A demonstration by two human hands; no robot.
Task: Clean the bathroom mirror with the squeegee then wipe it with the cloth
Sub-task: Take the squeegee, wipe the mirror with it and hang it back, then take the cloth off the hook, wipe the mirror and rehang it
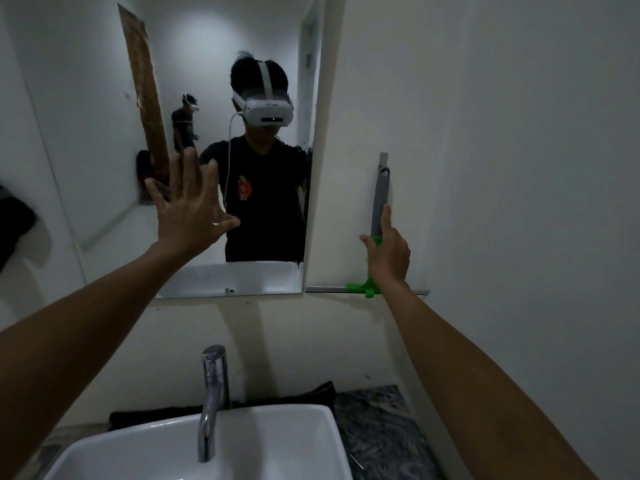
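The mirror point(214, 64) hangs on the white wall above the sink. My left hand point(188, 206) is raised in front of its lower part, fingers spread, holding nothing. To the right of the mirror, the squeegee point(380, 199) stands upright against the wall, with a grey handle and a green head point(360, 287) resting on a narrow ledge. My right hand point(388, 251) is wrapped around the lower handle, index finger stretched up along it. A dark cloth point(311, 394) lies behind the sink on the counter.
A white basin point(277, 445) with a chrome tap point(213, 393) sits below. A dark marbled counter point(377, 431) runs to its right. A dark item point(15, 226) hangs on the left wall. The narrow metal ledge point(419, 292) sticks out from the wall.
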